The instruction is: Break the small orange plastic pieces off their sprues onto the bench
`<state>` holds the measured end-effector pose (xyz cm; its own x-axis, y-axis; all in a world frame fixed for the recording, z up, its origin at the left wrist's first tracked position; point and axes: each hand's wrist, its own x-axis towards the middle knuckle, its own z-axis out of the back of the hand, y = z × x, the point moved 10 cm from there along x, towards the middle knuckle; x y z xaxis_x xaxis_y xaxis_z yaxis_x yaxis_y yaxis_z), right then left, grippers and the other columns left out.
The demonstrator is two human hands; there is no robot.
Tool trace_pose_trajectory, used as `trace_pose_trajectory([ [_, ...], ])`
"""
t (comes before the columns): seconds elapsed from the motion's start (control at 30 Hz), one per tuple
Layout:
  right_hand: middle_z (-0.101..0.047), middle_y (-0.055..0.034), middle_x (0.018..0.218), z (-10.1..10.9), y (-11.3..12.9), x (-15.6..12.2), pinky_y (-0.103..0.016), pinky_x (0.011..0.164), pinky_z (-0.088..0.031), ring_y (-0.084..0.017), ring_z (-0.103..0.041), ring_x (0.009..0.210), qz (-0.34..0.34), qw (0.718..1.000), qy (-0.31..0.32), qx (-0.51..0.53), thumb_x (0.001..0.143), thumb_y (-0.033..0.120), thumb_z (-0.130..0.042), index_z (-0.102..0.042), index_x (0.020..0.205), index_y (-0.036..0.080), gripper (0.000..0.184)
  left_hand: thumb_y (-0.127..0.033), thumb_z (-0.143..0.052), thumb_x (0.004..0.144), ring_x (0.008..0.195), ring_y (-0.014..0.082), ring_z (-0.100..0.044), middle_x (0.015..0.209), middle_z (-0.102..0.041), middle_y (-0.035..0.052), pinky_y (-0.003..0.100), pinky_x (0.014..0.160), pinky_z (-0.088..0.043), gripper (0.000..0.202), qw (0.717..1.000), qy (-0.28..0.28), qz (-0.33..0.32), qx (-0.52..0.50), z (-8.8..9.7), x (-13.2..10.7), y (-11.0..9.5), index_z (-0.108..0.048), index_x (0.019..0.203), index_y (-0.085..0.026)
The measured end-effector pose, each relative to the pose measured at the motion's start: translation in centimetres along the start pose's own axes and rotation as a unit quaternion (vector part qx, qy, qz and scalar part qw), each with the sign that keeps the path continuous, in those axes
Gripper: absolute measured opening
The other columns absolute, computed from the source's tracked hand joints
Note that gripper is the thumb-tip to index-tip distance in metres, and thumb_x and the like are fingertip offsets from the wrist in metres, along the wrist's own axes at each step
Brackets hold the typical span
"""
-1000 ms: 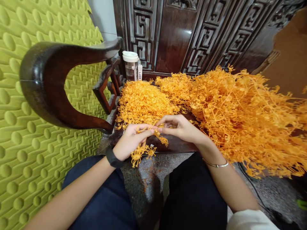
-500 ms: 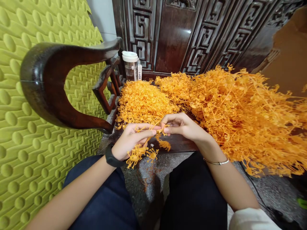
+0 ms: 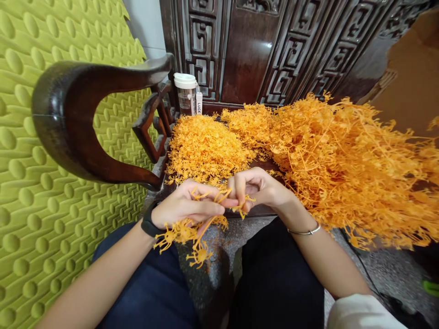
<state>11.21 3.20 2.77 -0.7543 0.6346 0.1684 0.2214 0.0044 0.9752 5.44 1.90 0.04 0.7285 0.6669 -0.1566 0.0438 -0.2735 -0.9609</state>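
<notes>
My left hand (image 3: 192, 203) is closed on an orange plastic flower sprig (image 3: 183, 232). Its star-shaped ends dangle below the palm, and thin stems poke up between the fingers. Touching the left fingertips, my right hand (image 3: 259, 186) pinches a small orange plastic piece (image 3: 241, 211) between thumb and fingers. Whether that piece is still joined to the sprig, I cannot tell. Just beyond both hands lies a heap of loose orange plastic pieces (image 3: 209, 146) on the dark wooden seat.
A large tangled pile of orange plastic sprigs (image 3: 343, 169) spreads to the right. A clear cup with a white lid (image 3: 185, 91) stands behind the heap. The curved wooden armrest (image 3: 61, 123) is at left, before a yellow-green textured mat (image 3: 24, 196). Cardboard (image 3: 414, 68) leans at back right.
Both hands have come slightly lower and nearer to me. The sprig in my left hand has swung to the left, and my right fingers now pinch an orange piece a little farther right.
</notes>
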Motion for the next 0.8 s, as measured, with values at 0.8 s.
trace_pose_trajectory([
  [0.8,-0.060,0.0004,0.065,0.4,-0.2,0.4,-0.021,0.054,-0.042,-0.008,-0.054,0.057,0.007,0.999,-0.023,0.041,0.063,0.019,-0.077,-0.063,0.067,0.013,0.016,-0.027,-0.067,0.072,0.029,0.0024,-0.025,0.035,-0.035,-0.0078,0.018,0.032,-0.025,0.014,0.997,-0.002,-0.040,-0.065,0.2,0.5,-0.1,-0.073,0.080,-0.016],
])
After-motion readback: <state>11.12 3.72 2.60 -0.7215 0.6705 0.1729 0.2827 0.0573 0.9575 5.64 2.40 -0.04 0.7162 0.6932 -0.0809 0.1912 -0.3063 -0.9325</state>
